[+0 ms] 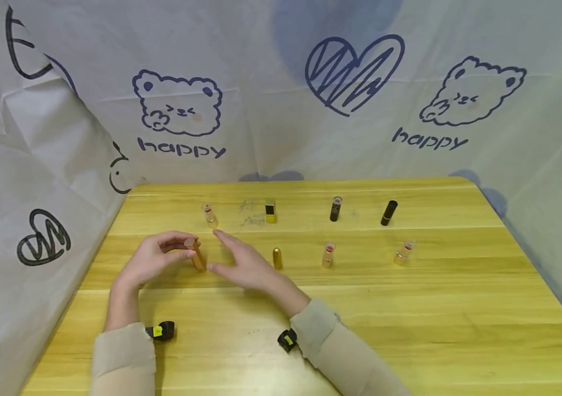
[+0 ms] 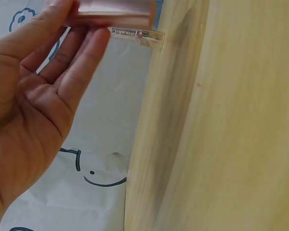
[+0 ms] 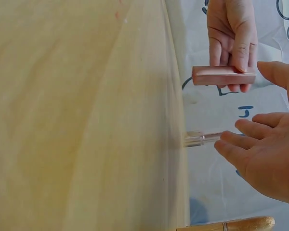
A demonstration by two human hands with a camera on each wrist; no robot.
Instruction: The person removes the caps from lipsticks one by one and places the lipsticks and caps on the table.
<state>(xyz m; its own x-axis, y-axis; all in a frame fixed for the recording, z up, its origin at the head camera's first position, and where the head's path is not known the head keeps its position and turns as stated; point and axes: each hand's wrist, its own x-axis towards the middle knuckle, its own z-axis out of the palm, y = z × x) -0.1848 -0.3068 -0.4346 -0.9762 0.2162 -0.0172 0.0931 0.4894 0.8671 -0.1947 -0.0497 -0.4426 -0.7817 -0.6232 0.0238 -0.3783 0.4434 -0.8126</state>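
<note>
My left hand (image 1: pixel 154 257) pinches a rose-gold lipstick tube (image 3: pixel 224 76) near its top, between thumb and fingers. In the right wrist view the tube's lower end hangs a little above the table. To its right is my right hand (image 1: pixel 243 264), palm toward the tube, fingers extended and holding nothing. Just behind the hands a clear-capped lipstick (image 1: pixel 209 216) stands on the table. A gold bullet-shaped lipstick (image 1: pixel 277 258) stands beyond the right hand's wrist side.
Standing on the wooden table (image 1: pixel 409 330) are a black-and-gold square lipstick (image 1: pixel 271 212), a dark tube with a clear top (image 1: pixel 336 209), a black tube (image 1: pixel 388 213), and two clear-capped lipsticks, one in the middle (image 1: pixel 328 256) and one at right (image 1: pixel 404 253). A printed cloth (image 1: pixel 271 110) hangs behind.
</note>
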